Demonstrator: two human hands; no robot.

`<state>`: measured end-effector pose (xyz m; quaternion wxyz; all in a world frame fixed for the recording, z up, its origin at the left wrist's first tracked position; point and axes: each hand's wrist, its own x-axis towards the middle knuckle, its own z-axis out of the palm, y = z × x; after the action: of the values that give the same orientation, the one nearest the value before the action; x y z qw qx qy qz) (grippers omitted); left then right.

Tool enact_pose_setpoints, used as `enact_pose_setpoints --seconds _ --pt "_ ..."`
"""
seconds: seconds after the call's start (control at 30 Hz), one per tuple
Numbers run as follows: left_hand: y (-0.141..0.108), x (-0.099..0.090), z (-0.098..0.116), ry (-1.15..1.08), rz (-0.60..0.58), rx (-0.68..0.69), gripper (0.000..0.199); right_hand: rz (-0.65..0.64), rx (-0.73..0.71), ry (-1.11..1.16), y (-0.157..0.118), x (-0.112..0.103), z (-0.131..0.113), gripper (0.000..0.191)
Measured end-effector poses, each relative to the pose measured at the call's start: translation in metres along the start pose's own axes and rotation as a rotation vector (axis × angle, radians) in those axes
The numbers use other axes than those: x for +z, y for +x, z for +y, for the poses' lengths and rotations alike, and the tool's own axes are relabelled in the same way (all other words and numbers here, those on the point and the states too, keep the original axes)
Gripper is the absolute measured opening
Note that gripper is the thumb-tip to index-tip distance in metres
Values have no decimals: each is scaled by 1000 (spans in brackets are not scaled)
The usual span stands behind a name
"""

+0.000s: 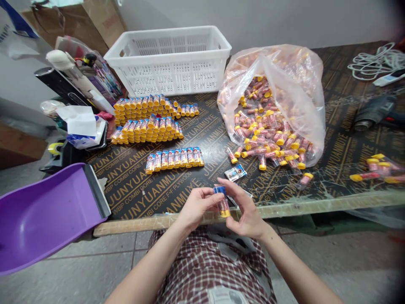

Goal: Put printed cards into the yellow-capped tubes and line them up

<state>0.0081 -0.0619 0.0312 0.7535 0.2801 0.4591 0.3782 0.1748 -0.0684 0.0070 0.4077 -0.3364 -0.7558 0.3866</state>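
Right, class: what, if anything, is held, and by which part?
A small tube: the left hand pinches its blue upper part. Whether the right hand grips it is unclear.

Maroon & wht checked garment (186, 266) w/ lt-grey printed patches (226, 295).

The surface (202, 135) is black with gold lettering; the dustpan (53, 211) purple; the basket (177, 74) white. The tubes (264, 143) show pink with yellow caps; the garment (190, 270) is brown-and-white checked.
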Motion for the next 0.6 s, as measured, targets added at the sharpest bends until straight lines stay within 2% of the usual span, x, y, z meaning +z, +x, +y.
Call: enact_pose_setpoints --seconds 0.6 --pt "-3 7 2 -49 19 -8 32 99 5 113 -1 8 0 84"
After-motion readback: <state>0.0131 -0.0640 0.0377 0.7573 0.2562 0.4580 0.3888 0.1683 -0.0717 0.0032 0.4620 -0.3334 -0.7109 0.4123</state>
